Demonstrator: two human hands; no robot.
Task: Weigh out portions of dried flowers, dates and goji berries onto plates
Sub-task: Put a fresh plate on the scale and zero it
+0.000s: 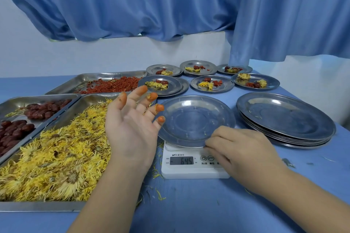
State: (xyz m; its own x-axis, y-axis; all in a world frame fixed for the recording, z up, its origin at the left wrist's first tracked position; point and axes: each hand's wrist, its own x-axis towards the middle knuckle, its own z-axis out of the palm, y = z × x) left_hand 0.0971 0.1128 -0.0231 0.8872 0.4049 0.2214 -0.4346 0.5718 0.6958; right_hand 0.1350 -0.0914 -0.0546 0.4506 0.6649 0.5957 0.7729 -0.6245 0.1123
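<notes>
An empty steel plate [191, 117] sits on a white digital scale [189, 168] whose display reads 645. My right hand [244, 151] pinches the plate's near rim, over the scale's buttons. My left hand [132, 121] hovers open, palm up, between the flower tray and the plate, with its fingertips stained orange. A tray of yellow dried flowers [56, 157] lies at the left. Dates [28, 117] fill the tray behind it, and goji berries [113, 85] the far tray.
Several filled plates [212, 83] with flowers, dates and goji stand at the back of the blue table. A stack of empty plates [284, 119] is at the right. Loose petals [159, 174] lie beside the scale. Blue curtains [170, 5] hang behind.
</notes>
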